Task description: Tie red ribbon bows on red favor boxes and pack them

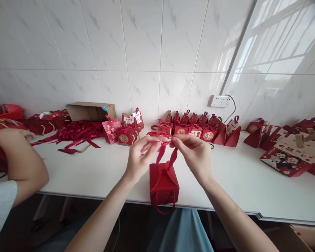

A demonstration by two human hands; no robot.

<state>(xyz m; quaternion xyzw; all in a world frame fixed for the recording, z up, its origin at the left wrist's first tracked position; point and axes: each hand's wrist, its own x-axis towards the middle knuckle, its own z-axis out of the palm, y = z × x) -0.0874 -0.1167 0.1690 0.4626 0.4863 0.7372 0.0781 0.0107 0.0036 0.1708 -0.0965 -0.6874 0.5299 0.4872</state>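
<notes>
A small red gift box [163, 182] stands at the front edge of the white table [94, 171], a cord loop hanging from its front. A red ribbon [168, 154] rises from its top. My left hand [140, 155] and my right hand [195, 152] are both above the box, each with fingers pinched on the ribbon. The two hands almost meet over the box.
Several finished red boxes [194, 130] line the wall behind. A pile of loose red ribbons [73, 134] and a cardboard box [90, 111] lie at back left. Flat red packs [291, 154] sit on the right. Another person's arm [21, 164] rests on the left. A wall socket [219, 100] is behind.
</notes>
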